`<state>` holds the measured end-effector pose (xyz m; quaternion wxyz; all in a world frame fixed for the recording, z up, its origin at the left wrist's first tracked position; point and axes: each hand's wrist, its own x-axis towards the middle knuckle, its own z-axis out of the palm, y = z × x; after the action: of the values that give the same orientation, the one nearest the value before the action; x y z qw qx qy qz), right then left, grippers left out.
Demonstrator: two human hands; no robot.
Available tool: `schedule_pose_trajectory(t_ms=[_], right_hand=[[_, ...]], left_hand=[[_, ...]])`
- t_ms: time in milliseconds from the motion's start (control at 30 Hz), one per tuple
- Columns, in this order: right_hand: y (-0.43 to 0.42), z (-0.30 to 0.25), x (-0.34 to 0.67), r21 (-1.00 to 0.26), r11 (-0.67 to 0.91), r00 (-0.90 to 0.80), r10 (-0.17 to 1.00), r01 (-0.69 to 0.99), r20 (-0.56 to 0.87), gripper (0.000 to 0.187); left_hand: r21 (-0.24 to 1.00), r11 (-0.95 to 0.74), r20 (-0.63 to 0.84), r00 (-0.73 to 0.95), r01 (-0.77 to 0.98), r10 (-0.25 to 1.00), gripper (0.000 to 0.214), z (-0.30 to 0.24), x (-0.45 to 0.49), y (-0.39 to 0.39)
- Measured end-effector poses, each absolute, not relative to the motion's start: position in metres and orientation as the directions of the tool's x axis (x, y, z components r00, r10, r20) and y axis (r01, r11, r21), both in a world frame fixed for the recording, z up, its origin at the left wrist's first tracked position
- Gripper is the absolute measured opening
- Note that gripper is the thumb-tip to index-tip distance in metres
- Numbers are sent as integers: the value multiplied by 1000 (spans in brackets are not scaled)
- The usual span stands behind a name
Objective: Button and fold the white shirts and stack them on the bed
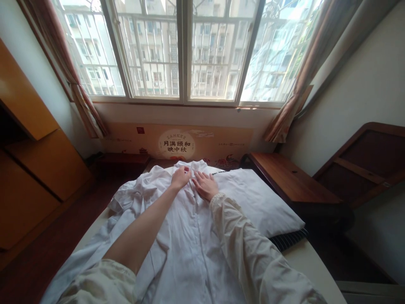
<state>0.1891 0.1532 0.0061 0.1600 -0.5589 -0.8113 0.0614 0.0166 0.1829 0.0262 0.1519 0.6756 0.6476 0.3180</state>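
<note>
A wrinkled white garment [180, 253], coat-like with a long seam down its middle, lies spread over a pale tabletop [316, 261]. At its far end, my left hand [181, 177] has its fingers curled in, pinching the bunched cloth. Close beside it on the right, my right hand [205, 185] rests palm down with the fingers stretched out over the cloth. Right of that hand is a flat, folded white cloth bundle [256, 198]. A dark striped cloth [289, 240] shows from under the bundle's edge.
A printed banner [211, 141] covers the wall below the barred window [183, 50]. Right of the table stands a brown wooden bench [291, 177], with a wooden panel [363, 164] leaning on the wall. Orange cabinets [47, 164] stand on the left.
</note>
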Motion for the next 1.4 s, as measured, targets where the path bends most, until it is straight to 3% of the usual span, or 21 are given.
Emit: schedule_pose_trajectory(t_ms=[267,433,600,867,967,1200,1400], right_hand=[[150,8,192,-310,366,-312,926,877,211,70],[149,6,193,-325,384,-317,917,864,241,71],[150,4,193,-356,357,-271,924,864,269,64],[148,5,192,-366,372,-263,912,853,313,55],[148,5,191,-360,364,-256,915,859,313,51],[148,4,191,-365,362,-250,914,858,321,59],[148,4,191,-359,367,-255,912,858,321,58]], left_hand=[[439,-245,276,130,865,952,35,47,17,229],[381,-228,206,158,896,966,26,42,22,246],[376,-243,220,168,894,961,13,38,32,258],[372,-283,219,212,884,952,11,33,38,263],[372,-293,209,227,881,951,21,32,35,261],[371,-281,204,218,885,954,11,31,34,263],[377,-324,238,248,868,939,19,20,30,264]])
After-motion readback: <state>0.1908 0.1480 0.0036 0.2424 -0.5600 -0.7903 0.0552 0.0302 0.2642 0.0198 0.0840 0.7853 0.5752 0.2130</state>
